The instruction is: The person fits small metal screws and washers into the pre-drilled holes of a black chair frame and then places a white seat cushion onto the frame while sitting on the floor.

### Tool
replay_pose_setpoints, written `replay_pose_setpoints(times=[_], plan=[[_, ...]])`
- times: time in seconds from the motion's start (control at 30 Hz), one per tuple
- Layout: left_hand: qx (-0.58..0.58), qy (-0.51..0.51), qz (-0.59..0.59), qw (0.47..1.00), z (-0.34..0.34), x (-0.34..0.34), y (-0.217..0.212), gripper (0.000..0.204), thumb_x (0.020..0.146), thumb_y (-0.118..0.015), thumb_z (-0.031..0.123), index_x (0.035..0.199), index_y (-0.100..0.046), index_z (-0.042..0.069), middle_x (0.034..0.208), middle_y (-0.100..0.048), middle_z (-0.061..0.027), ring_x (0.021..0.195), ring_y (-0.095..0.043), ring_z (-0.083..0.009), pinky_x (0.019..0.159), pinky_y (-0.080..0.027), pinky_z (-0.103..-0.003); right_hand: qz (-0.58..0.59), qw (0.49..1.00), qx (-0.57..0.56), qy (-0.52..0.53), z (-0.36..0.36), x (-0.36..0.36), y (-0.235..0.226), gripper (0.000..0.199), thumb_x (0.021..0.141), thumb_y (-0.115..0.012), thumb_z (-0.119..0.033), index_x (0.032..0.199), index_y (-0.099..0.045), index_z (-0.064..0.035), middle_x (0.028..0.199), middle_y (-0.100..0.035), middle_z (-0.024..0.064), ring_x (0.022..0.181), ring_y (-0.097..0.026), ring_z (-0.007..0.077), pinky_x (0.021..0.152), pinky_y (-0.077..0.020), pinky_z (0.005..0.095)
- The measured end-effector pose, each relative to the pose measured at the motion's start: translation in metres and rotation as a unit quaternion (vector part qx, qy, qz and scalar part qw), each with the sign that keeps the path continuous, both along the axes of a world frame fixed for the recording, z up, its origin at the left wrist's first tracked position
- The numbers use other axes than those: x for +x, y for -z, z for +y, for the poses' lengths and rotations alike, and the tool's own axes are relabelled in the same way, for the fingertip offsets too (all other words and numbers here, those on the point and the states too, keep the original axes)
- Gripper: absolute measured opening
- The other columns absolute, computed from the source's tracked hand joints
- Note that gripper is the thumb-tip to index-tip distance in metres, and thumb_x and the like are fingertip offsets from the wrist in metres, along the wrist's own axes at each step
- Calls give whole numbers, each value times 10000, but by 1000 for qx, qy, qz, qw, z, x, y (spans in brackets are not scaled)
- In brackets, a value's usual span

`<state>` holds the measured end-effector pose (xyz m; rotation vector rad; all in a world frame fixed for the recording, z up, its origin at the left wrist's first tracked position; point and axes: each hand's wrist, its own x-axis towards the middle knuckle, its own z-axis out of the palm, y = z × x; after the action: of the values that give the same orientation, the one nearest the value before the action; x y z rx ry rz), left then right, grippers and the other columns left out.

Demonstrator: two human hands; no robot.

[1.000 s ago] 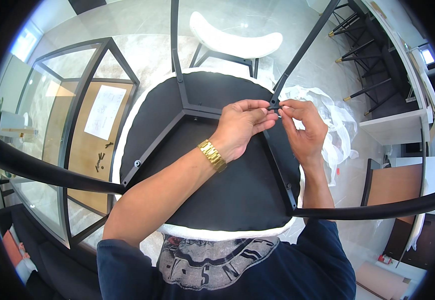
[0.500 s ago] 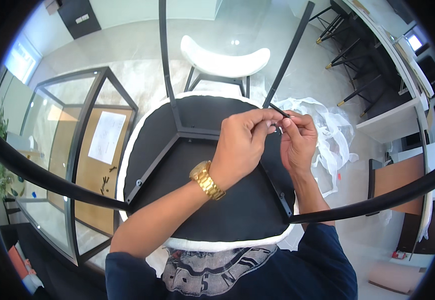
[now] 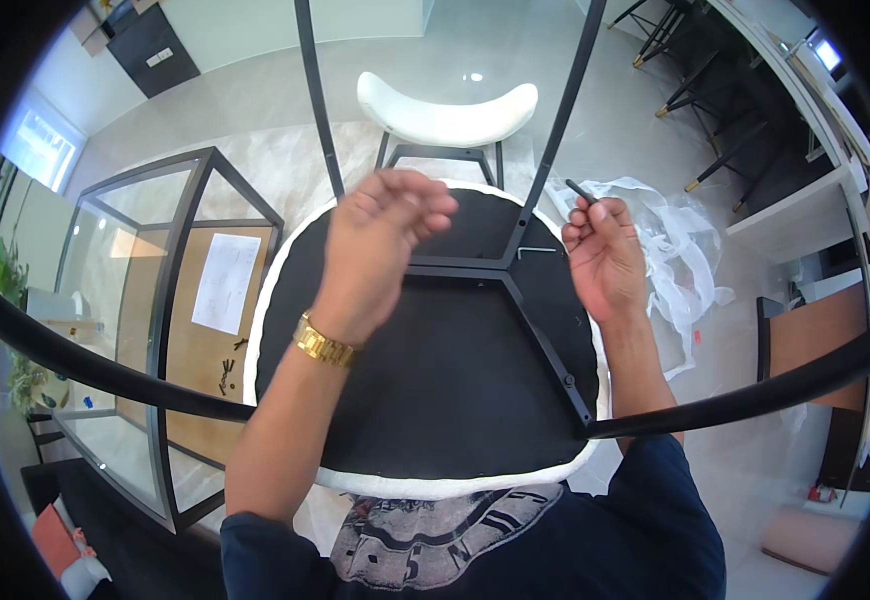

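An upturned chair lies before me, its black seat underside (image 3: 410, 390) facing up, rimmed with white upholstery, and its black metal legs (image 3: 567, 105) rising. My right hand (image 3: 610, 255) is beside the seat's right edge, pinching a slim black bolt (image 3: 581, 191) between thumb and fingers. Over the left part of the seat, my left hand (image 3: 380, 240) is raised with its fingers loosely curled and apart; I see nothing in it. An L-shaped hex key (image 3: 537, 250) lies on the underside near the far right leg. Part of the frame (image 3: 545, 345) is hidden behind my left hand.
On the left stands a glass table with a dark frame (image 3: 158, 400), bearing a paper sheet (image 3: 225, 283) and several black bolts (image 3: 227, 376). A white-backed chair (image 3: 445, 115) stands beyond. Crumpled plastic wrap (image 3: 670, 250) lies on the floor at right, with dark stools (image 3: 715, 110) farther back.
My hands have parted: the left moved left, the right slightly right, keeping the black bolt. The hex key on the underside is now uncovered.
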<state>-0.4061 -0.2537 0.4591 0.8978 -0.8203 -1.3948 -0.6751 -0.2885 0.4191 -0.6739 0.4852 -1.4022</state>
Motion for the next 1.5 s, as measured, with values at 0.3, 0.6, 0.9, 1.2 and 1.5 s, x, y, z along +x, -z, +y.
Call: replay_pose_setpoints(times=[0.3, 0.6, 0.9, 1.2, 1.5], plan=[[-19, -130, -10, 991, -21, 50, 2, 206, 944, -450, -85, 1067, -602, -19, 997, -642, -97, 834, -591, -136, 752, -488, -263, 46, 998, 35, 12, 0, 0, 13, 151, 947, -692, -12, 1065, -624, -78, 1064, -685, 109, 879, -645, 168, 809, -514, 323], [33, -41, -259, 964, -28, 33, 28, 198, 990, -510, 43, 1101, -661, -23, 865, -629, -33, 721, -528, -102, 669, -456, -258, 102, 994, 37, 1, -4, -5, 20, 152, 957, -679, -16, 1086, -613, -61, 1050, -687, 106, 841, -635, 155, 764, -495, 314], [14, 76, -775, 627, -45, -10, 84, 467, 985, -604, 405, 1148, -691, -23, 1051, -653, -275, 982, -636, -403, 883, -525, -470, 139, 989, 38, -11, -1, -4, 23, 163, 976, -653, -22, 1132, -605, -38, 1038, -687, 110, 833, -617, 151, 745, -480, 308], [-217, 185, -554, 782, 128, 35, -55, 304, 944, -677, 283, 1098, -609, 29, 880, -610, -130, 837, -599, -303, 745, -503, -426, 606, 780, -78, 136, 33, -57, 60, 255, 1006, -667, -140, 1195, -677, 30, 1000, -708, 49, 975, -644, 123, 889, -491, 261], [-162, -526, -319, 771, 231, 121, 130, 613, 857, -660, 553, 1138, -668, 8, 817, -480, -66, 748, -445, -197, 668, -355, -340, 395, 904, 132, 95, 74, -147, 99, 307, 1073, -548, -314, 1266, -605, -83, 1203, -662, 87, 1125, -644, 226, 1025, -539, 452]])
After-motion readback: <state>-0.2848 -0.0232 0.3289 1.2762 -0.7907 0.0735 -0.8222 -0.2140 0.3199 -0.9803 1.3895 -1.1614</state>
